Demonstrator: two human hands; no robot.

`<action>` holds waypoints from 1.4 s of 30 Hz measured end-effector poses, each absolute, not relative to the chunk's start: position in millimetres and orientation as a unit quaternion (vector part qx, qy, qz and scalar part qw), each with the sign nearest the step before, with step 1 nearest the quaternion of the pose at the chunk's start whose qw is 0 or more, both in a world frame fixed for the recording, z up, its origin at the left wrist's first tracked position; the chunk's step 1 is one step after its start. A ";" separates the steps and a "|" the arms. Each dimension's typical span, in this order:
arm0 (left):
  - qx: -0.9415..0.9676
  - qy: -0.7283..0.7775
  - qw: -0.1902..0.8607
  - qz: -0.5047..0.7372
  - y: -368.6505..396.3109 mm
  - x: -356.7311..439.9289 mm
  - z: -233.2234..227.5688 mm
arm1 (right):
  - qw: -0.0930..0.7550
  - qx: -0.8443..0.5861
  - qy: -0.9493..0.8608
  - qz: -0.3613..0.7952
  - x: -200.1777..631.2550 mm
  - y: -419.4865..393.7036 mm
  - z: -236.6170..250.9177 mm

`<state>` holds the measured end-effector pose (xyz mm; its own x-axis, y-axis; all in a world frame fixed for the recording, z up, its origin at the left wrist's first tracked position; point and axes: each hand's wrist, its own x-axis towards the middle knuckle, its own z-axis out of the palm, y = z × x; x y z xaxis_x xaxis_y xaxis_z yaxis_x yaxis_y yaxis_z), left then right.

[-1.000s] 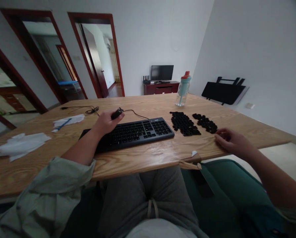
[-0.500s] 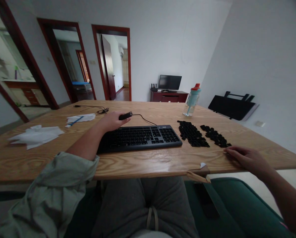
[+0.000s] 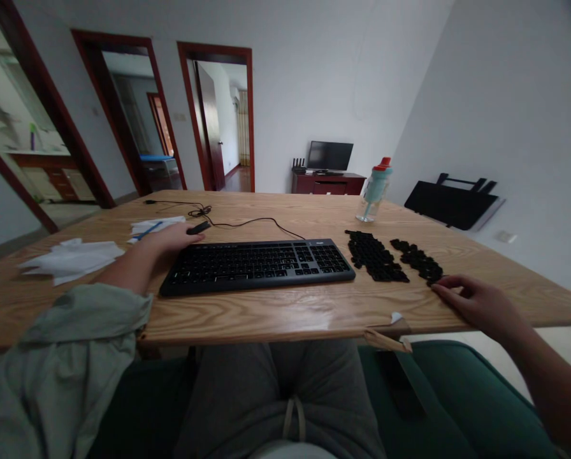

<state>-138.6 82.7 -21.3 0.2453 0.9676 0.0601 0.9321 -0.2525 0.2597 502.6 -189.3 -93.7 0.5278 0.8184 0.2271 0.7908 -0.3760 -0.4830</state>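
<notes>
One wood-grained table point(image 3: 271, 319) bears a long black keyboard point(image 3: 261, 261) and two keycap clusters point(image 3: 378, 257).
Handling the clusters seems in hand, calling next for a light fingertip hold. The slim plastic keyboard lies left of their bumpy, blocky patches. At the right one's near end, the right hand point(image 3: 479, 305) curls thumb and forefinger, any pinch too dim to tell; the left hand point(image 3: 171, 239) grips a stubby black tool point(image 3: 199, 227).

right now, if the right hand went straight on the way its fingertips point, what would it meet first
Most likely the near end of the smaller cluster of black pieces, right by the fingertips of the right hand; whether they already touch is unclear.
</notes>
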 end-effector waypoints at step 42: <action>0.763 0.621 0.127 0.124 79.2 -137.9 -25.3 | 0.200 -0.892 -0.401 -0.051 507.2 -183.6 -93.0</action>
